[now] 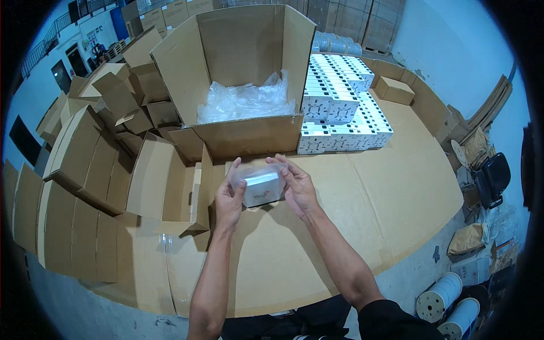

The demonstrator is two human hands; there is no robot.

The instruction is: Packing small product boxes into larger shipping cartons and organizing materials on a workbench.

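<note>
Cardboard tabletop [362, 192], both hands [229, 201] gripping bagged box [262, 187], open carton [238, 73] beyond

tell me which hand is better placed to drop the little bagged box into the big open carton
Probably the right hand: it lies directly below the open carton, while the left hand sits nearer the small side carton. Both hold the bagged box.

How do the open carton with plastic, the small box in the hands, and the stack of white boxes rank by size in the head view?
1. Open carton, clearly largest.
2. Stack of white boxes.
3. Small box, held in both hands, smallest although nearest the camera.
</note>
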